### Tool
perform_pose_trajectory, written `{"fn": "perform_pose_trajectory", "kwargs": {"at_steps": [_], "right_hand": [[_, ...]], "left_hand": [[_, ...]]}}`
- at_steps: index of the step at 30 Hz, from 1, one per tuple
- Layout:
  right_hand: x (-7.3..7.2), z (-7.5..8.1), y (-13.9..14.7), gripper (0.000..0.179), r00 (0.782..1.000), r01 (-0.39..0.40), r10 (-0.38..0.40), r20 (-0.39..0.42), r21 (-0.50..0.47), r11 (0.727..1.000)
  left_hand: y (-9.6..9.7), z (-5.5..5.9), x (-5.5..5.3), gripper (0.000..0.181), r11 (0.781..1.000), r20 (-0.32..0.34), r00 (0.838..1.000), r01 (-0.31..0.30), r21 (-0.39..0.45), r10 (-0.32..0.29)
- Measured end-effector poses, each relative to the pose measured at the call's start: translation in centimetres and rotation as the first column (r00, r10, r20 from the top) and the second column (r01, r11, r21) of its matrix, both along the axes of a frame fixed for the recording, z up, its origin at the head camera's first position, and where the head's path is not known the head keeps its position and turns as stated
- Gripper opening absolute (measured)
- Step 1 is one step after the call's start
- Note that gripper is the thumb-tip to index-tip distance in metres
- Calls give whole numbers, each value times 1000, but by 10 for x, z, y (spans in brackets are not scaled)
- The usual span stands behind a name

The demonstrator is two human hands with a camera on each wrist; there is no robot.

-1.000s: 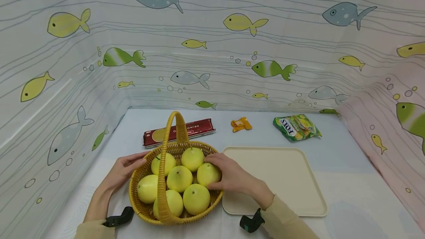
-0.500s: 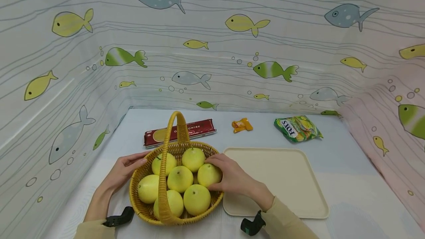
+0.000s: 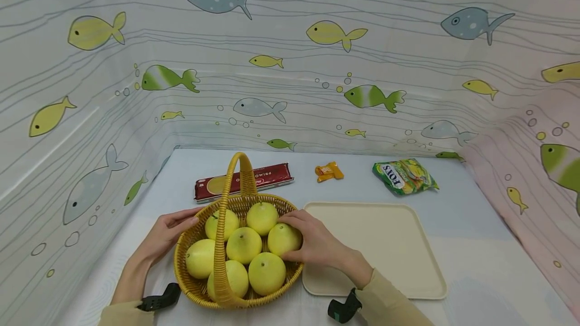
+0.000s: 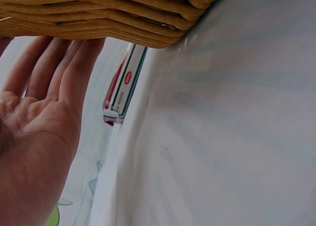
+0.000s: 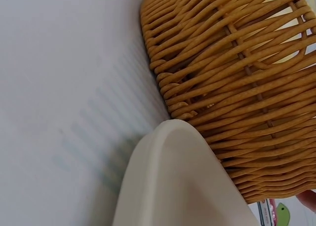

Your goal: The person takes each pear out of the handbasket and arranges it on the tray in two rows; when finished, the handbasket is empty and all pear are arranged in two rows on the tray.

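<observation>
A golden wicker basket (image 3: pixel 186 286) with a tall handle holds several round, pale yellow pears (image 3: pixel 244 245). My left hand (image 3: pixel 163 233) holds its left rim, thumb over the edge and fingers outside; the left wrist view shows those fingers (image 4: pixel 69 73) stretched up behind the woven wall. Inside the right rim, my right hand (image 3: pixel 319 240) grips the rightmost pear (image 3: pixel 283 239), thumb in front and fingers behind it. In the right wrist view the basket wall (image 5: pixel 237 88) covers nearly all of that hand; just a bit of finger (image 5: pixel 308 199) shows.
A cream tray (image 3: pixel 376 250) lies right of the basket, its corner close against the wicker. Behind stand a dark red biscuit pack (image 3: pixel 272 175), a small orange packet (image 3: pixel 329 171) and a green Fox's bag (image 3: pixel 405 176). Fish-patterned sheeting (image 3: pixel 290 84) encloses the back and sides.
Both hands keep their places on the basket and the pear. Only a slight shift of the whole head view shows.
</observation>
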State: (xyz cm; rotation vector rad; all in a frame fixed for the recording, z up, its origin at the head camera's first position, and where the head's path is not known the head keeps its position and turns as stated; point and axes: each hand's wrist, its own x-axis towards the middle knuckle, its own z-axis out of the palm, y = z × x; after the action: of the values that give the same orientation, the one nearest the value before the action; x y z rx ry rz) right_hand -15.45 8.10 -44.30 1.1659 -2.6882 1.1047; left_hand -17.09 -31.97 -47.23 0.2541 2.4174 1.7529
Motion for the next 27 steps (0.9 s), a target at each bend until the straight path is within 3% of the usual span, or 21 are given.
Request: {"fn": "perform_pose_trajectory", "kwargs": {"at_steps": [12, 22, 27], "right_hand": [[-1, -2, 1, 68, 993, -5, -3, -118, -62, 998], [1, 6, 7, 67, 996, 26, -35, -81, -116, 993], [2, 13, 10, 69, 992, 28, -45, -121, -138, 990]], "left_hand": [[-1, 0, 0, 49, 1000, 10, 1000, 3, 23, -4], [-1, -1, 0, 48, 999, 8, 1000, 10, 38, -10], [-1, -1, 0, 48, 999, 8, 1000, 11, 33, -11]]}}
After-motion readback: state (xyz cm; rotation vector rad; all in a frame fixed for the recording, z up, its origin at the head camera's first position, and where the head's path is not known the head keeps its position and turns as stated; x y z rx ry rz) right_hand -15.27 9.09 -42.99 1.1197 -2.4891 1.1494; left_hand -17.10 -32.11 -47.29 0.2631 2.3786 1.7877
